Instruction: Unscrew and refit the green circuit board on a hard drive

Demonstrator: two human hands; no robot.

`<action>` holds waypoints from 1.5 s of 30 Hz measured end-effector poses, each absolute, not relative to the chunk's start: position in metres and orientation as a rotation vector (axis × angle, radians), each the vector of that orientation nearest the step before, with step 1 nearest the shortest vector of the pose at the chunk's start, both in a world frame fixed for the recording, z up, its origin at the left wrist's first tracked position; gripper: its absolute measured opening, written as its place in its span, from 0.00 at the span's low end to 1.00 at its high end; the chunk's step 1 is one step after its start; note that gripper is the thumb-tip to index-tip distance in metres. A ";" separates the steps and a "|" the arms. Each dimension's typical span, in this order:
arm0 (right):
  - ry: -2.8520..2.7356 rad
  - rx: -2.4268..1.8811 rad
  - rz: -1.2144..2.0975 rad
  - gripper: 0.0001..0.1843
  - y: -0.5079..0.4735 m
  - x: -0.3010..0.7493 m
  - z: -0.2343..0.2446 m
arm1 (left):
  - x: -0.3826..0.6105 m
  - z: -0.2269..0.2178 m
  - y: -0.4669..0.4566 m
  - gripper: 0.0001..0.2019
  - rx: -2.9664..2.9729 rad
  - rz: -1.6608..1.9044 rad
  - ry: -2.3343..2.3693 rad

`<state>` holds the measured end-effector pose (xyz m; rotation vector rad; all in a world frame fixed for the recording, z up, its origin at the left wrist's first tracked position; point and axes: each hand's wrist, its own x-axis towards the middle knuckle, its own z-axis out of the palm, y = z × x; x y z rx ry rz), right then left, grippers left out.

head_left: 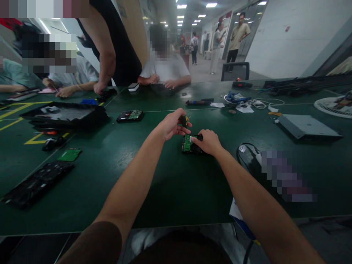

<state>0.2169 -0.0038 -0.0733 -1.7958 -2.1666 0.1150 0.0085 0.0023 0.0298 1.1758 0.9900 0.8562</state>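
A hard drive [187, 146] with a green circuit board facing up lies on the dark green table in front of me. My right hand [211, 142] grips its right side, the thumb resting over the board. Above the drive's far left part, my left hand [173, 125] is closed around the dark and yellow handle of a screwdriver [184, 120], which points down toward the board. Fingers and the drive hide the screwdriver's tip, so I cannot tell whether it touches a screw.
Another hard drive [130, 116] lies ahead to the left, near a black plastic tray [96, 113]. Leftward are a loose green circuit board [69, 154] and a black panel [40, 183]. A grey metal box [309, 126] and cables [255, 102] occupy the right. People sit across the table.
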 end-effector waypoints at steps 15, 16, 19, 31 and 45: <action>-2.162 -1.793 0.092 0.30 -0.004 0.216 -0.074 | 0.009 0.030 0.003 0.14 1.198 0.915 1.018; -2.164 -1.791 0.087 0.30 -0.004 0.216 -0.074 | 0.008 0.030 0.004 0.14 1.208 0.918 1.035; -2.165 -1.793 0.081 0.30 -0.004 0.216 -0.074 | 0.007 0.029 0.007 0.15 1.263 0.912 1.065; -2.158 -1.785 0.079 0.30 -0.003 0.217 -0.076 | 0.006 0.029 0.005 0.14 1.195 0.880 1.025; -2.151 -1.783 0.106 0.30 -0.004 0.217 -0.075 | 0.008 0.027 0.005 0.15 1.162 0.875 1.000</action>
